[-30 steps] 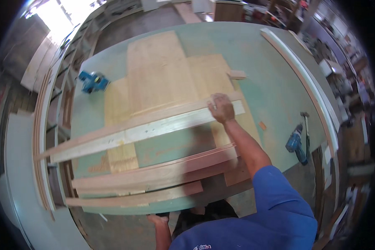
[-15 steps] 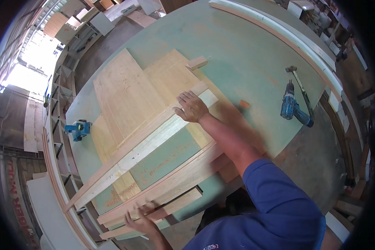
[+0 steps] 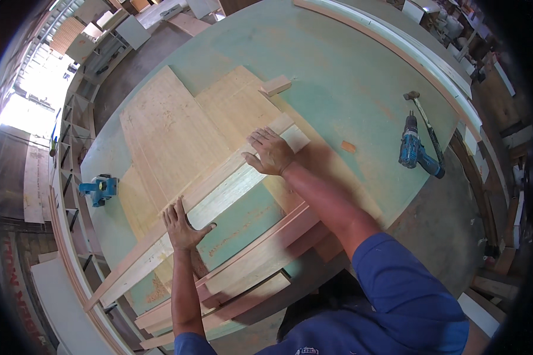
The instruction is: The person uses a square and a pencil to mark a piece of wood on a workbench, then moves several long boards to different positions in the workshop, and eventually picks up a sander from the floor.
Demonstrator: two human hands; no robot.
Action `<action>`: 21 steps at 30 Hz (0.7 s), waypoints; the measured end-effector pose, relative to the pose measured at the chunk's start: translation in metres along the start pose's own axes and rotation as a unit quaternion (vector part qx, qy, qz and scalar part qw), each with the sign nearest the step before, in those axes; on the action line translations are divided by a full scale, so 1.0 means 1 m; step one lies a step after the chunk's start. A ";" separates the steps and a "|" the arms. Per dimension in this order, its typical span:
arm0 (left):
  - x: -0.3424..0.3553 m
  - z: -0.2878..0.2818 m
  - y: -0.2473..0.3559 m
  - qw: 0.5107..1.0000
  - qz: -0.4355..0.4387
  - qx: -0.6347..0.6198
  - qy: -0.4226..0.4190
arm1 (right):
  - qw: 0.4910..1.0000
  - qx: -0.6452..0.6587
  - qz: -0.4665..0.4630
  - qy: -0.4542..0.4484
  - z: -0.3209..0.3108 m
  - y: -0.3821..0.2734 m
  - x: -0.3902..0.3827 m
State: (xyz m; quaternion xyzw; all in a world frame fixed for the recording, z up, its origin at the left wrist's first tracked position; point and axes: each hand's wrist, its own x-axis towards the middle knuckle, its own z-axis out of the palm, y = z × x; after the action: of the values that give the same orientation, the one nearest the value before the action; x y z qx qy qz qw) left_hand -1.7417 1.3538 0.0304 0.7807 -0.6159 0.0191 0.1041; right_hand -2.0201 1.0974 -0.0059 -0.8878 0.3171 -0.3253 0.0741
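Short-sleeved blue shirt, small pale chest marking, dark legwear.

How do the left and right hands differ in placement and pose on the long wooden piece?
The left hand lies nearer the middle of the long wooden piece; the right hand is near its right end. The left hand's thumb points right; the right hand's points left. Both hands are bare.
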 end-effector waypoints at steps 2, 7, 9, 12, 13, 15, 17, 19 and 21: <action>0.004 0.003 -0.002 0.999 0.020 -0.004 0.031 | 1.000 0.004 -0.001 0.005 0.002 0.000 -0.001; 0.003 0.007 -0.005 0.998 0.029 -0.003 0.049 | 1.000 0.022 -0.004 0.018 0.002 0.001 0.002; 0.003 0.006 -0.008 0.998 0.024 -0.002 0.049 | 0.999 0.028 -0.005 0.017 0.002 -0.001 0.004; 0.002 0.004 -0.007 0.999 0.015 0.011 0.045 | 0.999 0.028 -0.009 0.022 0.003 -0.001 0.004; 0.003 0.004 -0.008 0.999 0.014 0.010 0.045 | 0.999 0.022 -0.014 0.027 0.004 0.000 0.004; 0.001 0.006 -0.011 0.999 0.022 0.006 0.044 | 0.999 0.020 -0.012 0.023 0.005 0.001 0.004; 0.006 0.006 -0.012 0.999 0.022 -0.004 0.039 | 1.000 0.018 -0.011 0.019 0.007 0.002 0.005; 0.004 0.008 -0.011 0.999 0.025 -0.015 0.036 | 1.000 0.006 -0.011 0.025 0.009 0.004 0.004; 0.005 0.008 -0.013 0.999 0.025 0.001 0.043 | 1.000 0.010 -0.012 0.025 0.008 0.003 0.005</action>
State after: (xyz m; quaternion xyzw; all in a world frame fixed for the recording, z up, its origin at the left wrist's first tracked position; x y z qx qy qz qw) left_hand -1.7290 1.3505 0.0211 0.7639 -0.6297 0.0563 0.1291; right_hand -2.0132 1.0914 -0.0104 -0.8823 0.3052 -0.3513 0.0708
